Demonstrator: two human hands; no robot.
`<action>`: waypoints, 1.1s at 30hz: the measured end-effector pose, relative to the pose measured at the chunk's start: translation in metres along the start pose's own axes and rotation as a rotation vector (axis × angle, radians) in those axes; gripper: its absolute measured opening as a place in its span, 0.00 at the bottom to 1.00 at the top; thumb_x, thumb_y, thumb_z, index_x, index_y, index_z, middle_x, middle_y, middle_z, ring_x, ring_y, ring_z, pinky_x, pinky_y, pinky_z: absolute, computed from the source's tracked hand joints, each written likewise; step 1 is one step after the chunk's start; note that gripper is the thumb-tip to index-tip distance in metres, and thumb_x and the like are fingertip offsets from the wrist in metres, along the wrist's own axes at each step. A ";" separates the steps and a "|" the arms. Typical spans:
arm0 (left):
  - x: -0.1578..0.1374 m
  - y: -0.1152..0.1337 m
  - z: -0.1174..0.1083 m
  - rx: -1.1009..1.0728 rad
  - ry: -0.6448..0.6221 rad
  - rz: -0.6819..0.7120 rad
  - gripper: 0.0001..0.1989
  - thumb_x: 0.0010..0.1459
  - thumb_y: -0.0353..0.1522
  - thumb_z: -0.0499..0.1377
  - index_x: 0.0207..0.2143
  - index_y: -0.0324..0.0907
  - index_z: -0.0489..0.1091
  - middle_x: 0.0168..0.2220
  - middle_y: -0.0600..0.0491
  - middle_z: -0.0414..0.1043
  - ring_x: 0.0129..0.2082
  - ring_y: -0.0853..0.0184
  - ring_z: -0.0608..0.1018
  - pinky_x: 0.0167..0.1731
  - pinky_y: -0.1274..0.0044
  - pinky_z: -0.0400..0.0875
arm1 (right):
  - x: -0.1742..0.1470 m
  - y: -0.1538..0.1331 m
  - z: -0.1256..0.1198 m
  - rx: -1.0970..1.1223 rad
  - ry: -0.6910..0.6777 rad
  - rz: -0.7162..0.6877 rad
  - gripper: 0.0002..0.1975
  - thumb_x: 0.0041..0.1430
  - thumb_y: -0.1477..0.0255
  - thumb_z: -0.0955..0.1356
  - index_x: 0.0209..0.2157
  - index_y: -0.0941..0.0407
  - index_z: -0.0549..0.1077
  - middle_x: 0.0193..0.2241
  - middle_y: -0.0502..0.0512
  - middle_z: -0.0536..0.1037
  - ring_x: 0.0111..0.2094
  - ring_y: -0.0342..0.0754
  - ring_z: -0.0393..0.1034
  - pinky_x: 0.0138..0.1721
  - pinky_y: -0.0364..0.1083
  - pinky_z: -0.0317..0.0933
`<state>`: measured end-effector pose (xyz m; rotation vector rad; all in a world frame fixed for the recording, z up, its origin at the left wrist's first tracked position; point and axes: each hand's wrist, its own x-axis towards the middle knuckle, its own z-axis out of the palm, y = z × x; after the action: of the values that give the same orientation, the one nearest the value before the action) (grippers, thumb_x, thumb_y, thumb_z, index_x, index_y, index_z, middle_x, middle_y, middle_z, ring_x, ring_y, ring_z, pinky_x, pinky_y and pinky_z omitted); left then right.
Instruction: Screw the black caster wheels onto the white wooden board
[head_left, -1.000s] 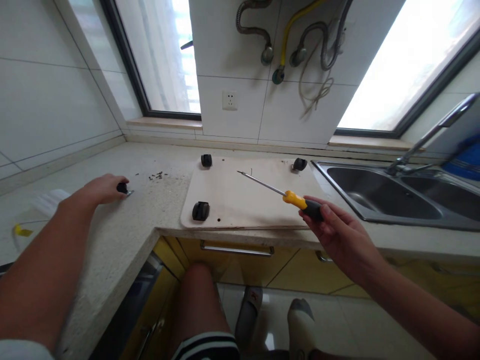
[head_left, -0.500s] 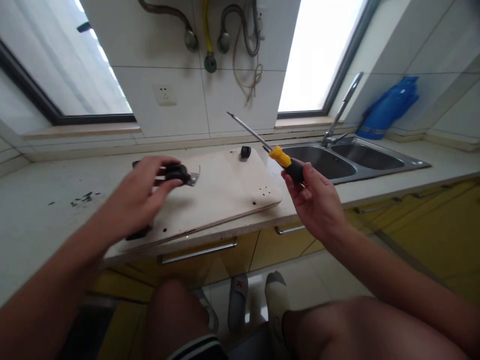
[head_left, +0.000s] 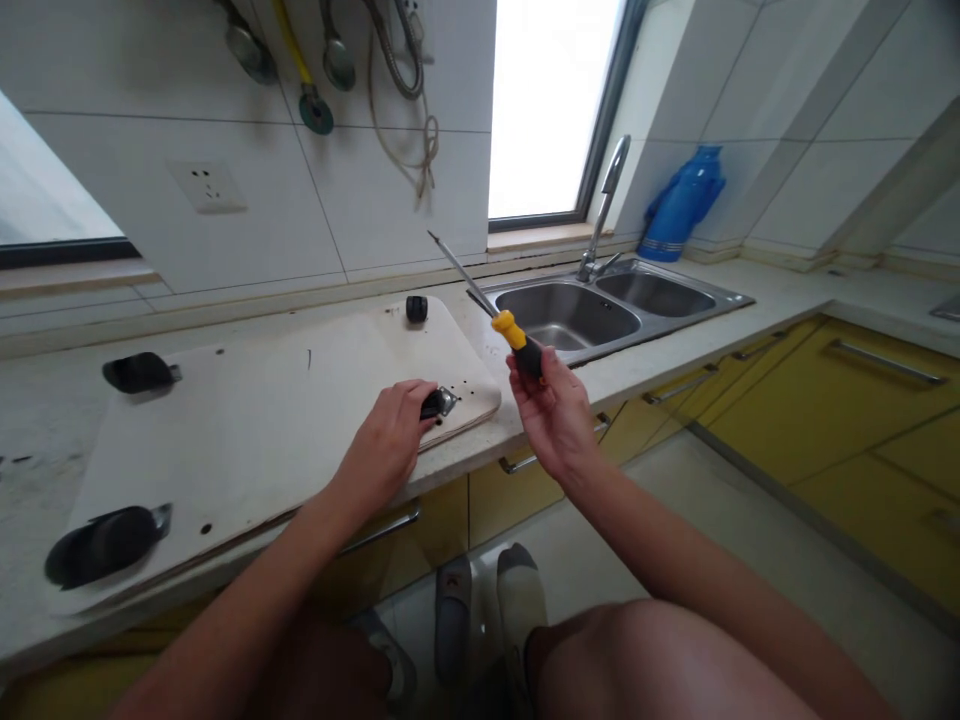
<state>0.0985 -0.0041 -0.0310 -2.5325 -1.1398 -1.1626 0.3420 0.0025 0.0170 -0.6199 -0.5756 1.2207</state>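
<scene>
My left hand is closed round a black caster wheel, its metal plate facing right beside the small holes at the near right corner of a pale board. My right hand holds a screwdriver by its yellow and black handle, the shaft slanting up and left with its tip in the air. Another black caster stands at the board's far right corner. At the left end are two more, a far caster and a near caster.
Right of the board, a double steel sink with a tall faucet is set into the counter. A blue thermos-like vessel stands behind it. Drawer handles stick out below the counter edge. Hoses and a socket are on the wall.
My left hand has carried the caster rightward and down to the board's near right corner. My right hand keeps the screwdriver raised. The head view has turned to the right.
</scene>
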 end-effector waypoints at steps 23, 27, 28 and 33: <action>-0.033 -0.069 -0.081 -0.136 -0.145 -0.092 0.20 0.83 0.35 0.56 0.72 0.47 0.69 0.63 0.44 0.77 0.61 0.56 0.82 0.65 0.61 0.80 | -0.008 0.060 0.031 -0.115 -0.096 0.036 0.29 0.50 0.47 0.86 0.43 0.54 0.88 0.51 0.56 0.88 0.46 0.44 0.82 0.60 0.51 0.80; -0.015 -0.067 -0.077 -0.257 -0.184 -0.160 0.23 0.81 0.40 0.59 0.72 0.47 0.69 0.63 0.44 0.81 0.60 0.55 0.85 0.64 0.59 0.82 | -0.003 0.032 0.040 -0.156 -0.098 -0.138 0.23 0.52 0.51 0.86 0.41 0.52 0.88 0.47 0.52 0.87 0.46 0.42 0.82 0.54 0.44 0.82; -0.012 -0.067 -0.076 -0.289 -0.199 -0.185 0.23 0.80 0.40 0.60 0.72 0.47 0.71 0.63 0.44 0.82 0.59 0.54 0.86 0.63 0.58 0.83 | -0.004 0.025 0.042 -0.164 -0.097 -0.178 0.20 0.53 0.53 0.86 0.41 0.50 0.89 0.46 0.50 0.87 0.46 0.41 0.83 0.53 0.43 0.83; -0.010 -0.072 -0.070 -0.407 -0.172 -0.280 0.23 0.74 0.42 0.67 0.68 0.50 0.77 0.61 0.44 0.85 0.55 0.52 0.88 0.59 0.56 0.86 | -0.005 -0.007 0.046 -0.320 -0.060 -0.494 0.13 0.62 0.59 0.83 0.44 0.49 0.87 0.43 0.48 0.83 0.42 0.41 0.83 0.43 0.42 0.85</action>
<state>0.0033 0.0128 -0.0023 -2.8899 -1.4707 -1.3860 0.3131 0.0019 0.0541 -0.6597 -0.9236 0.6880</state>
